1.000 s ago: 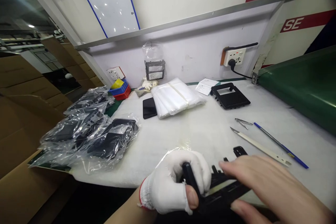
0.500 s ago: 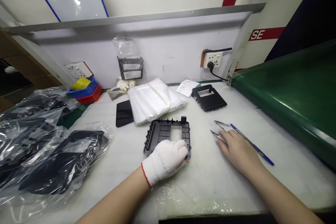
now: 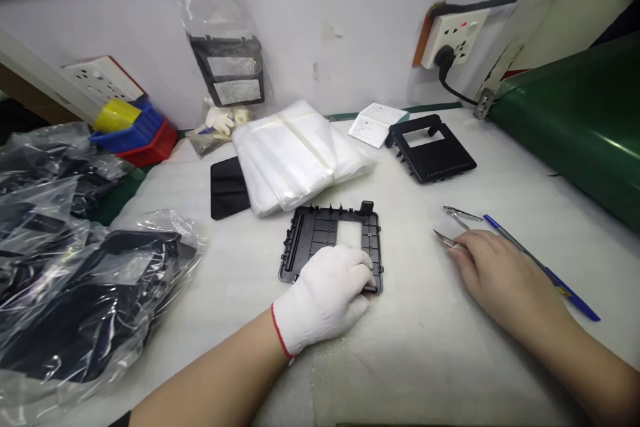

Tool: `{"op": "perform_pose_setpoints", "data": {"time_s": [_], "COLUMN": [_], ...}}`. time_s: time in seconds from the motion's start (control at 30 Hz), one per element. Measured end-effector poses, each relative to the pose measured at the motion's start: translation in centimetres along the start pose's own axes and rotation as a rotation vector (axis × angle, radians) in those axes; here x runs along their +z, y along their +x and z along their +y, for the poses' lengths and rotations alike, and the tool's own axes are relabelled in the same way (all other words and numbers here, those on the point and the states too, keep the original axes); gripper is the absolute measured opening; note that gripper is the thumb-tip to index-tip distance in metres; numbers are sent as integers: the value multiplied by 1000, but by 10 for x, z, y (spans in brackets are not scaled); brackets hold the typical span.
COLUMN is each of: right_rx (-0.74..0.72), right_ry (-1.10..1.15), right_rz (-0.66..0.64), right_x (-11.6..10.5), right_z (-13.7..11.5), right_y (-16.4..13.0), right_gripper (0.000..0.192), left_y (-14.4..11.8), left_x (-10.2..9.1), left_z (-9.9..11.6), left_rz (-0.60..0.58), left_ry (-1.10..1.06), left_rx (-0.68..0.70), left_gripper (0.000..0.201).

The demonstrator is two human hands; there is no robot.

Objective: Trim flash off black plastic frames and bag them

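A black plastic frame [image 3: 327,233] with a square window lies flat, ribbed side up, in the middle of the white bench top [image 3: 425,347]. My left hand [image 3: 325,293], in a white knit glove, presses down on the frame's near edge with curled fingers. My bare right hand [image 3: 495,270] rests palm down on a thin craft knife; only its metal tip [image 3: 443,238] shows past my fingers. Metal tweezers [image 3: 463,215] and a blue pen [image 3: 543,268] lie just beyond that hand.
A second black frame [image 3: 433,155], a paper slip [image 3: 375,123], a stack of clear bags [image 3: 293,153] and a black panel [image 3: 229,187] lie further back. Bagged black parts [image 3: 85,280] pile at the left. Coloured bins [image 3: 133,133], wall sockets [image 3: 453,37] and a green conveyor [image 3: 580,127] border the bench.
A second ago both hands held the frame near the bench edge. It now lies flat under my left hand, and my right hand has moved onto the knife. The view has drawn closer.
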State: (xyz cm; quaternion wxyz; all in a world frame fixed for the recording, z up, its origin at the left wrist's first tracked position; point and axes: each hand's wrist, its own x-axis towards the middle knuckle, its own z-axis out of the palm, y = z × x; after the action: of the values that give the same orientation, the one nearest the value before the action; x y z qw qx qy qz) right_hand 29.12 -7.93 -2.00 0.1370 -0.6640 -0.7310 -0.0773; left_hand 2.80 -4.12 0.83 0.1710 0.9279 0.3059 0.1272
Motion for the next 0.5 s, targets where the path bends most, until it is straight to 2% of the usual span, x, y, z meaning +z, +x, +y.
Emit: {"op": "perform_pose_setpoints", "data": {"time_s": [0.07, 0.27, 0.5], "right_rx": [-40, -407, -436], "right_ry": [80, 318, 344], "right_rz": [-18, -98, -192], "right_x": [-7, -10, -8], "right_z": [-9, -42, -39], "right_y": [-1, 0, 4], "right_gripper": [27, 23, 23], "left_y": [1, 1, 1], "left_x": [0, 2, 1], "left_z": [0, 0, 1], "left_rz": [-9, -10, -5], "left_ry": [3, 4, 5], "left_rx": [6, -20, -35], "left_gripper": [14, 12, 11]}}
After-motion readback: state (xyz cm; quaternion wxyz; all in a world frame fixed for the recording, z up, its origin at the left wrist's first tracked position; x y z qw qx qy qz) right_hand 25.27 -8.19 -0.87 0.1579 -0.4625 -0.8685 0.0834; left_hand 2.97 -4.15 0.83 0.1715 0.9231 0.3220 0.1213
